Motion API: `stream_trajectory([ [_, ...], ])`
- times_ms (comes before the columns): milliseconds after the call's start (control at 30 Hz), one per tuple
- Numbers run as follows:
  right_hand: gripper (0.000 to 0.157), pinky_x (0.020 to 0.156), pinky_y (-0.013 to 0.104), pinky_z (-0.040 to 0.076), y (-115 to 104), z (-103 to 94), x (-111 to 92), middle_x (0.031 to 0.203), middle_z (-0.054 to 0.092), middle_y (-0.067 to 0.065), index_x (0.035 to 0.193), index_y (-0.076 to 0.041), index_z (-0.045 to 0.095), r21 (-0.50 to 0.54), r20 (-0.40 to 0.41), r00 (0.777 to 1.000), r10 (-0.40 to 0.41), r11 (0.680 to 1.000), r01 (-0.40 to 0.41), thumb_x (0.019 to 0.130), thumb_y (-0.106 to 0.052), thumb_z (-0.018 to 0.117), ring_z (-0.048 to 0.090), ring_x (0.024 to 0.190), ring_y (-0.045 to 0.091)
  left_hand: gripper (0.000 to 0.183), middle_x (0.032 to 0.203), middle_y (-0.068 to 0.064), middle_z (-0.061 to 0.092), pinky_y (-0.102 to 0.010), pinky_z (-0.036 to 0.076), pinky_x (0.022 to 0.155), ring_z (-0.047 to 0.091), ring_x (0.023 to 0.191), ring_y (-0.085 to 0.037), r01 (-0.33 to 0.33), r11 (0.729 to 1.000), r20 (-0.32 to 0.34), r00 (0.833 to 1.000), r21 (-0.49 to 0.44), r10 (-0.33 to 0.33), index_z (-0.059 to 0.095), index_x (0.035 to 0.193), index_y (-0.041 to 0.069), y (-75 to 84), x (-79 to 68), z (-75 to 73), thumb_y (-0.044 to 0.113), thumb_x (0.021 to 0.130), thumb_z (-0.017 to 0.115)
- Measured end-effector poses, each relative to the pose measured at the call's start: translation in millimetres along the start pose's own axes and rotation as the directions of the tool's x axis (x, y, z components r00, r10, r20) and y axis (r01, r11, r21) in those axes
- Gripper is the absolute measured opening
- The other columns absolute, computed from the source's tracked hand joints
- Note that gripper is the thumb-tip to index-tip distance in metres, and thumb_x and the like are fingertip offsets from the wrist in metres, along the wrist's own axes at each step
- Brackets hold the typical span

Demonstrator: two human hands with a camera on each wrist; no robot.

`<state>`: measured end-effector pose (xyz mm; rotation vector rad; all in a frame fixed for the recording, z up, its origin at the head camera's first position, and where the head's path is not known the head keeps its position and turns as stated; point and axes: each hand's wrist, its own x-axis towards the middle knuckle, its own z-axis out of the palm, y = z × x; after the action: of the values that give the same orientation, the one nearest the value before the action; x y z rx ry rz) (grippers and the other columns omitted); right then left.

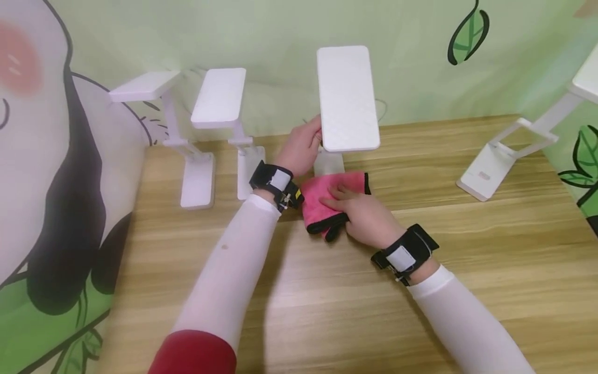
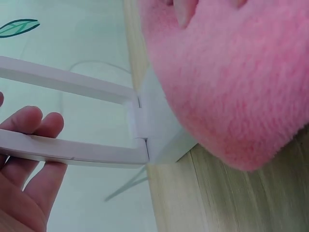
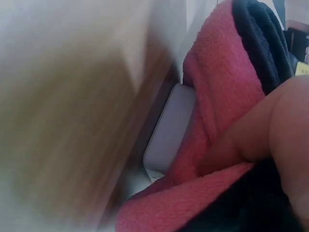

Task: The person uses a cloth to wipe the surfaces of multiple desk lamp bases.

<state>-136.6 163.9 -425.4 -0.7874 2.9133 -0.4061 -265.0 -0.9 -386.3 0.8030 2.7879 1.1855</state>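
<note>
A white desk lamp point(image 1: 349, 98) with a flat rectangular head stands near the back wall. My left hand point(image 1: 301, 148) grips one bar of its two-bar stem point(image 2: 72, 150), thumb and fingers on either side of the bar. Over the lamp's base point(image 2: 161, 116) lies a fluffy pink cloth point(image 1: 320, 200) with black edging, which covers much of the base. My right hand point(image 1: 369, 218) holds this cloth against the base, fingers spread across its top. One digit sinks into a fold in the right wrist view, where a corner of the base shows beneath the cloth.
Two more white lamps, an outer one point(image 1: 198, 179) and an inner one point(image 1: 219, 96), stand to the left. Another lamp point(image 1: 486, 171) leans at the right. Behind the wooden table point(image 1: 327, 311) rises a green wall point(image 1: 280, 41) with painted leaves; a thin cord runs near it.
</note>
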Motion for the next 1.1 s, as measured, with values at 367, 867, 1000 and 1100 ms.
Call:
stream_trajectory([
  [367, 0.067, 0.084, 0.049, 0.052, 24, 6.4, 61, 0.147, 0.042, 0.009, 0.14, -0.024, 0.044, 0.004, -0.116, 0.99, 0.085, 0.996, -0.085, 0.078, -0.004, 0.062, 0.049, 0.123, 0.03, 0.032, 0.104, -0.005, 0.063, -0.036, 0.045, 0.089, 0.057, 0.095, -0.018, -0.001, 1.0, 0.036, 0.999, -0.005, 0.001, 0.048, 0.129, 0.022, -1.9, 1.4, 1.1, 0.028, 0.1, 0.035],
  [867, 0.059, 0.099, 0.047, 0.046, -8, 5.8, 0, 0.141, 0.046, 0.013, 0.136, -0.022, 0.049, 0.018, -0.103, 0.992, 0.066, 0.998, -0.065, 0.081, 0.0, 0.052, 0.046, 0.128, 0.028, 0.029, 0.081, -0.003, 0.054, -0.029, 0.04, 0.064, 0.05, 0.074, -0.017, -0.009, 0.998, -0.038, 0.999, -0.069, 0.006, 0.05, 0.123, 0.021, 0.6, 0.6, -0.5, 0.027, 0.101, 0.033],
  [1000, 0.058, 0.102, 0.048, 0.042, -2, 5.2, 9, 0.144, 0.043, 0.014, 0.138, -0.021, 0.047, 0.053, -0.075, 0.995, 0.073, 0.996, -0.069, 0.083, -0.001, 0.052, 0.042, 0.131, 0.029, 0.026, 0.079, -0.003, 0.053, -0.029, 0.039, 0.064, 0.048, 0.071, -0.017, -0.019, 0.999, -0.037, 0.999, -0.049, 0.017, 0.051, 0.118, 0.02, 0.2, 0.3, 0.6, 0.027, 0.101, 0.033],
  [1100, 0.058, 0.105, 0.049, 0.039, 9, 3.5, 28, 0.145, 0.042, 0.014, 0.138, -0.02, 0.047, 0.071, -0.066, 0.993, 0.095, 0.993, -0.09, 0.084, -0.002, 0.055, 0.038, 0.134, 0.031, 0.025, 0.081, -0.003, 0.055, -0.031, 0.041, 0.066, 0.05, 0.072, -0.018, -0.02, 0.999, -0.026, 0.999, -0.035, 0.019, 0.052, 0.117, 0.02, -0.8, 0.9, 4.8, 0.027, 0.101, 0.034],
])
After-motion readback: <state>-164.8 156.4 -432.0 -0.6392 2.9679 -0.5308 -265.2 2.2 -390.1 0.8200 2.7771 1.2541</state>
